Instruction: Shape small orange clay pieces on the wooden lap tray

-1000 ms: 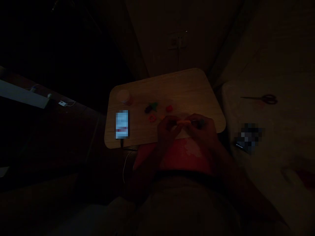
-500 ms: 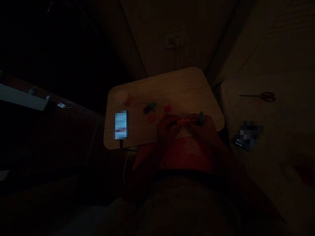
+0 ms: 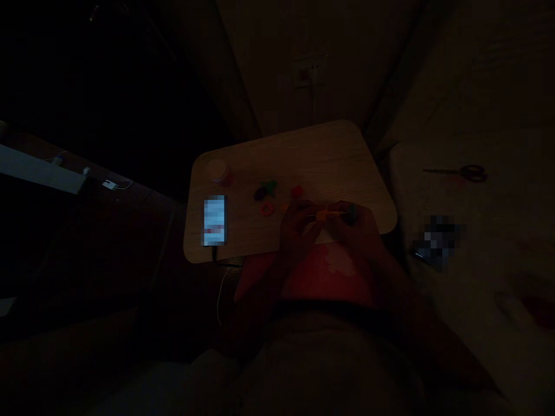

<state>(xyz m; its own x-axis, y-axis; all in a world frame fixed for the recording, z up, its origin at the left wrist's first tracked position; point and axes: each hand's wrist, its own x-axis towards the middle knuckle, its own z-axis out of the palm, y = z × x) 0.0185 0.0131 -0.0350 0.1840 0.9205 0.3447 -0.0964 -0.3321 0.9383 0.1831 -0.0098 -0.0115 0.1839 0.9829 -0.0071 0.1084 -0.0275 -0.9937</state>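
Note:
The scene is very dark. My left hand and my right hand meet over the near edge of a small wooden table. Both pinch a small orange piece held between them. My right hand also grips a thin greenish tool. Just beyond the hands lie small coloured pieces: a green and dark one, a red one and an orange ring.
A lit phone with a cable lies at the table's near left, a small jar behind it. Scissors and a dark object rest on the pale surface to the right. A wall socket is behind.
The greenish tool tip that stuck up from my right hand half a second ago has dropped lower. My hands stay together on the orange piece; the camera shifted slightly.

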